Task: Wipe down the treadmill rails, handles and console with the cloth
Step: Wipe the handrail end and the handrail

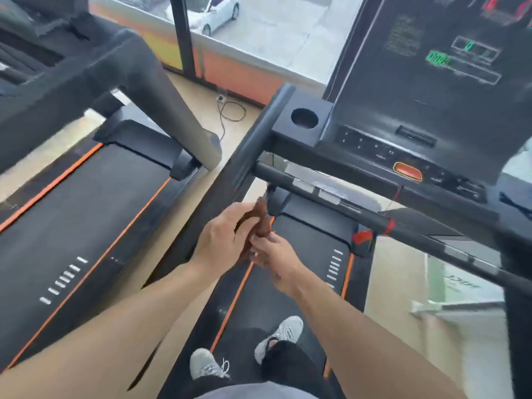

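I stand on a black treadmill belt with orange side stripes. A bunched brown cloth is held between both hands in front of me. My left hand grips its left side, and my right hand pinches its lower end. Both hands hover just below the left side rail and the front crossbar handle. The black console, with green digits and a red stop button, rises at the upper right. A round cup holder sits at its left corner.
A second treadmill stands close on the left, its grey upright leaning toward my rail. A power cable lies on the beige floor by the window. My grey shoes are on the belt.
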`<state>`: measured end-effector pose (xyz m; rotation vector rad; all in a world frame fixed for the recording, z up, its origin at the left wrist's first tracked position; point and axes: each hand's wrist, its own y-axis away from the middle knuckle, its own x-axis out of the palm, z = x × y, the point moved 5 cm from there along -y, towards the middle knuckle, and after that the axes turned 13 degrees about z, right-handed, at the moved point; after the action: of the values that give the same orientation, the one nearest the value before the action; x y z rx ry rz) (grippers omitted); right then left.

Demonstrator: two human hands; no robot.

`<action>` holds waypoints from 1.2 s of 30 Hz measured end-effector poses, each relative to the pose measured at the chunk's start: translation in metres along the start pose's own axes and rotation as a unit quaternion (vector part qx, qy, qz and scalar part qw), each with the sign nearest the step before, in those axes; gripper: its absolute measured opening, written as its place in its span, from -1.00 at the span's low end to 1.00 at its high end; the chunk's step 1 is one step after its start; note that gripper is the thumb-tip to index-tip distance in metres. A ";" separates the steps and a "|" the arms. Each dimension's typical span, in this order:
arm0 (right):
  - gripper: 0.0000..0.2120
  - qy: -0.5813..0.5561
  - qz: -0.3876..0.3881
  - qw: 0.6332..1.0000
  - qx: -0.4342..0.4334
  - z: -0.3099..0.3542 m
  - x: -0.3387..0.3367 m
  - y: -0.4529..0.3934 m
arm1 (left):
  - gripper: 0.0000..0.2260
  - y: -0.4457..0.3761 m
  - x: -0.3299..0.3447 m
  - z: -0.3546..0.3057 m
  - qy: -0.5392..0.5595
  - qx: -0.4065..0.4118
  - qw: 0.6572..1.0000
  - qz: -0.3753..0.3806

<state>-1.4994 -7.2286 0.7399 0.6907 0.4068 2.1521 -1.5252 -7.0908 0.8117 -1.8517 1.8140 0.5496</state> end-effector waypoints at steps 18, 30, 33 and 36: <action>-0.09 0.564 -0.279 0.776 -0.041 0.156 -0.169 0.034 | -0.30 -0.204 0.030 -0.028 -0.299 -0.104 0.948 0.014; -0.63 0.741 -0.065 0.667 -0.041 0.135 -0.130 -0.090 | -0.35 -0.188 0.003 0.064 -0.265 -0.229 0.934 0.076; -0.63 0.726 -0.046 0.685 -0.023 0.139 -0.111 -0.110 | -0.40 -0.189 0.005 0.065 -0.273 -0.230 0.932 0.064; -0.57 0.726 -0.049 0.685 -0.028 0.145 -0.087 -0.132 | -0.43 -0.189 0.003 0.069 -0.270 -0.228 0.934 0.049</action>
<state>-1.2865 -7.2089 0.7602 -1.2563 1.1041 2.1354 -1.3333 -7.0525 0.7664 -1.6457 1.4802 1.4604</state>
